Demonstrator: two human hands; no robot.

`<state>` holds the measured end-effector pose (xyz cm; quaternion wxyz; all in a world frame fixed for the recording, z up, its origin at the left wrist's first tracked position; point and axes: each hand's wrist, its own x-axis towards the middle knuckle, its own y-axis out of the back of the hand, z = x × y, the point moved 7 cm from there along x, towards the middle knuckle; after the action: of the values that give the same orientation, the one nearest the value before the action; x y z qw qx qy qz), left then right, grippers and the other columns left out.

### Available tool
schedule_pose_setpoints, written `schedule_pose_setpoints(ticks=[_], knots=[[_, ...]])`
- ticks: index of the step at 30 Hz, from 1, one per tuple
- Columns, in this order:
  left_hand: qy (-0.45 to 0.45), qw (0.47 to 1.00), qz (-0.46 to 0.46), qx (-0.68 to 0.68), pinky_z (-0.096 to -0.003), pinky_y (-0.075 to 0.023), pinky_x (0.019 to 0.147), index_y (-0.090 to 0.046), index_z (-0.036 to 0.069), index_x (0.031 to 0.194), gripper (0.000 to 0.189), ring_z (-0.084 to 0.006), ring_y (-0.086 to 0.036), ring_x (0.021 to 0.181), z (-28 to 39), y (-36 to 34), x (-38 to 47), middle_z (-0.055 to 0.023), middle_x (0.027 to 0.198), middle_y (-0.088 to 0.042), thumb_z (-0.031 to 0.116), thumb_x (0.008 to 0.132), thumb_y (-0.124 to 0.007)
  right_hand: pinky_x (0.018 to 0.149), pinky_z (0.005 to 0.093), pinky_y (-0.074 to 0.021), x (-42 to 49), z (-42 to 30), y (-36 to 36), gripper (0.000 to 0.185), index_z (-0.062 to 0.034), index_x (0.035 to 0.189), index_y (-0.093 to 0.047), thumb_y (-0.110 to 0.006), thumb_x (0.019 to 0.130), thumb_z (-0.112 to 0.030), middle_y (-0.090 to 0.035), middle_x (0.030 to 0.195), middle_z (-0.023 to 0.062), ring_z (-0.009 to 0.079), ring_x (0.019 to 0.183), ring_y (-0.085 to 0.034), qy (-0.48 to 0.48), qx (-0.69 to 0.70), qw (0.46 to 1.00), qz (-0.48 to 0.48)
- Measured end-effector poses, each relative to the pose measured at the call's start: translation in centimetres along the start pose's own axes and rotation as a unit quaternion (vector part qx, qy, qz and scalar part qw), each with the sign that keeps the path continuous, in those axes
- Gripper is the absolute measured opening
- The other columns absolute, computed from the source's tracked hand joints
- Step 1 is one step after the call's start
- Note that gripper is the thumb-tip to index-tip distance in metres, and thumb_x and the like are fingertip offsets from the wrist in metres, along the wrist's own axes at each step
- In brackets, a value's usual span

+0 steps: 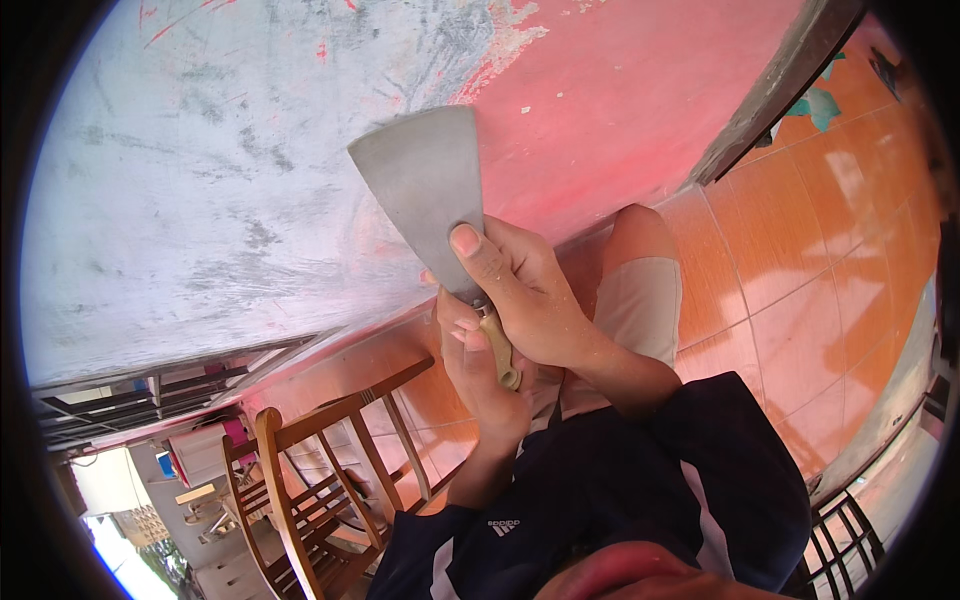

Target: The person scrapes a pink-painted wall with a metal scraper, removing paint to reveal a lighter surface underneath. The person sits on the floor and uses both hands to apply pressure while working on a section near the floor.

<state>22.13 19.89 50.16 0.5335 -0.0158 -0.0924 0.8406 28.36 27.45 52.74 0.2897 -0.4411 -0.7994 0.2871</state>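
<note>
A broad putty knife with a grey metal blade and a pale yellow handle is gripped in both hands. My right hand wraps around the base of the blade, its thumb lying flat on the metal. Lower down, my left hand closes about the handle, which partly shows between the hands. The blade's wide edge points at the wall; whether it touches the surface I cannot tell. That wall has a whitish, grey-smudged patch on the left and pink paint on the right, with a ragged, flaked border between them.
A wooden chair stands at the lower left, close to my left arm. Glossy orange floor tiles stretch to the right, past my bent knee. A dark door frame edge ends the pink wall. Torn green scraps lie beyond it.
</note>
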Motion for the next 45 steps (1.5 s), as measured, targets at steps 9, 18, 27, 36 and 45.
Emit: schedule_pose_setpoints(ticks=[9,18,27,36,45], knots=[[-0.013,0.997,0.026,-0.072,-0.0181,-0.034,0.047,-0.045,-0.003,0.124,0.045,-0.0031,-0.05,0.062,-0.3,0.5,0.0,-0.0043,0.089,-0.057,0.036,0.101,-0.044,0.061,0.027,-0.0487,0.4,0.2,-0.3,0.047,-0.0025,0.094,-0.056,-0.041,0.109,-0.045,-0.054,0.063,0.001,0.0079,0.057,-0.053,-0.046,-0.061,0.997,0.023],[0.051,0.997,-0.018,-0.061,-0.0167,-0.0326,0.048,-0.047,0.002,0.122,0.04,-0.0026,-0.047,0.061,0.4,0.4,-0.9,-0.0007,0.088,-0.054,0.035,0.1,-0.046,0.057,0.0238,-0.0431,-0.3,1.0,-1.1,0.043,-0.0026,0.094,-0.054,-0.043,0.109,-0.041,-0.05,0.064,0.0,0.0085,0.057,-0.05,-0.078,0.038,0.996,-0.013],[0.04,0.994,-0.041,-0.095,-0.017,-0.029,0.046,-0.046,0.007,0.123,0.031,-0.0037,-0.045,0.06,-0.2,-1.0,-1.0,0.0005,0.086,-0.054,0.032,0.105,-0.044,0.057,0.0246,-0.0464,-0.5,0.1,0.1,0.045,-0.0011,0.099,-0.056,-0.042,0.109,-0.043,-0.052,0.063,0.0006,0.0074,0.054,-0.049,-0.021,0.003,1.0,0.011],[-0.002,0.998,-0.041,-0.042,-0.018,-0.0281,0.044,-0.042,0.004,0.12,0.032,-0.0039,-0.041,0.053,-2.0,-2.0,-1.0,-0.0025,0.08,-0.053,0.032,0.106,-0.04,0.05,0.0236,-0.0411,-0.8,-0.5,1.6,0.044,-0.0016,0.091,-0.054,-0.044,0.108,-0.041,-0.049,0.059,0.0009,0.0092,0.052,-0.049,-0.015,-0.05,0.997,0.053],[0.039,0.993,-0.098,-0.049,-0.0175,-0.0301,0.043,-0.044,0.005,0.122,0.038,-0.0047,-0.043,0.05,-2.4,-4.8,0.6,0.0001,0.073,-0.051,0.039,0.104,-0.038,0.049,0.025,-0.0402,-0.3,-2.9,3.3,0.043,-0.0034,0.091,-0.054,-0.044,0.108,-0.042,-0.048,0.058,0.0009,0.0109,0.051,-0.049,0.042,-0.099,0.99,0.088]])
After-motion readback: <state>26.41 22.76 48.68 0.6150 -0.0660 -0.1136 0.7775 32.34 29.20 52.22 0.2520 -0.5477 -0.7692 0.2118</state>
